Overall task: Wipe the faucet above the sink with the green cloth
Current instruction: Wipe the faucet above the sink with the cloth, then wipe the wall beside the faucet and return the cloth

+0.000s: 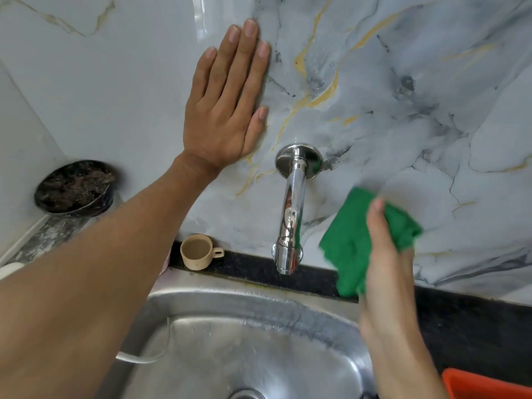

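A chrome faucet (290, 208) juts from the marble wall, its spout over the steel sink (230, 335). My right hand (383, 254) grips the green cloth (351, 249) just right of the spout, a small gap away from the metal; the hand is blurred. My left hand (227, 102) lies flat against the wall, fingers spread upward, up and left of the faucet's round base plate.
A small beige cup (198, 251) stands on the dark ledge (466, 318) behind the sink, left of the spout. A dark round bowl (74, 188) sits in the left corner. An orange container's corner (486, 384) shows at bottom right. A white tube (138, 359) lies in the sink.
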{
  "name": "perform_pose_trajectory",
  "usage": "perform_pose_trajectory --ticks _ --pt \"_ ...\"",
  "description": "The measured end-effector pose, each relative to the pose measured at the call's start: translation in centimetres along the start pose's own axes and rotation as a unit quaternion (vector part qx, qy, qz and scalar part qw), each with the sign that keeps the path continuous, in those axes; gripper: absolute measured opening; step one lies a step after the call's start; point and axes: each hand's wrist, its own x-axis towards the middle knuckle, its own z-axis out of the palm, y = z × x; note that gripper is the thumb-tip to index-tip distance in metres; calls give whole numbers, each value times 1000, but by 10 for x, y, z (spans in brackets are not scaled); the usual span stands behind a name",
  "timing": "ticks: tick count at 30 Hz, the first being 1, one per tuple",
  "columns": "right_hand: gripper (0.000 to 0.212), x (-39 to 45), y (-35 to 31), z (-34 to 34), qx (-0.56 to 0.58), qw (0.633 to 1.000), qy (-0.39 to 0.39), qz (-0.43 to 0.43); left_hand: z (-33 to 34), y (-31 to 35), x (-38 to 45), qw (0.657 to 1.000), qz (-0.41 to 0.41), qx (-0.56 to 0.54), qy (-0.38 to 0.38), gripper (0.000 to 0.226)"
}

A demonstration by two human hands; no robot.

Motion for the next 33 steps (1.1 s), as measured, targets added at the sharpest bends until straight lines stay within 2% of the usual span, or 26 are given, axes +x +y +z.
perform_pose_trajectory --ticks 1,2,3,4,5,6,7,10,12,13,14,15,17,18,19,20,22,23,25,27,28,29,30,32,33 --pt "28 5 -9 15 -72 993 -20 -92 -2 0 0 1000 1 5 -2 69" --pt "26 7 -13 30 -157 970 -55 -179 -4 0 0 1000 2 8 -5 68" --pt "32 8 -13 45 -261 925 -89 -262 -5 1 1 1000 2 8 -7 68" --pt "42 7 -7 56 -389 852 -121 -329 -7 1 1 1000 3 6 -8 67" --pt "49 6 3 61 -507 762 -131 -381 -8 1 2 1000 4 5 -9 67" --pt "51 4 13 62 -578 687 -126 -422 -9 1 3 1000 4 4 -13 66" --pt "51 1 23 58 -608 644 -127 -446 -11 1 4 1000 3 2 -21 65" --pt "52 -14 45 28 -612 601 -159 -490 -26 4 7 998 -12 -17 -61 64" --pt "56 -27 56 6 -620 565 -190 -511 -44 11 12 993 -37 -35 -106 62" --pt "55 -35 60 -3 -621 559 -211 -508 -56 15 15 988 -51 -46 -138 62" --pt "51 -46 61 -12 -609 576 -236 -491 -71 21 17 980 -67 -61 -177 63" --pt "48 -58 60 -20 -576 628 -260 -455 -88 28 18 968 -86 -87 -220 63" --pt "40 -83 45 -36 -440 796 -273 -313 -130 45 15 932 -144 -151 -296 59" --pt "33 -93 33 -43 -358 875 -246 -217 -151 56 10 913 -181 -186 -316 53" --pt "27 -102 20 -51 -275 933 -195 -128 -175 69 6 891 -223 -223 -327 48" --pt "24 -108 8 -65 -203 966 -151 -47 -203 84 2 864 -267 -267 -333 45" --pt "32 -114 -10 -101 -114 985 -118 59 -259 120 -2 789 -365 -357 -342 53" --pt "36 -117 -18 -121 -80 985 -120 96 -285 140 -2 737 -410 -402 -357 59" --pt "55 -126 -32 -162 -27 979 -127 155 -331 183 2 594 -472 -501 -417 57" --pt "51 -136 -43 -208 -8 972 -137 191 -363 231 0 429 -525 -562 -473 47" --pt "45 -141 -46 -232 -20 971 -139 195 -375 257 -2 367 -556 -568 -483 41" --pt "40 -146 -48 -256 -42 970 -134 196 -385 283 -6 328 -584 -563 -484 34" --pt "35 -149 -47 -281 -74 970 -122 197 -393 308 -9 305 -607 -551 -484 24" --pt "32 -153 -41 -330 -139 962 -93 214 -407 355 -18 292 -621 -520 -509 11" --pt "34 -155 -37 -354 -164 955 -74 234 -412 378 -23 295 -620 -499 -528 13"
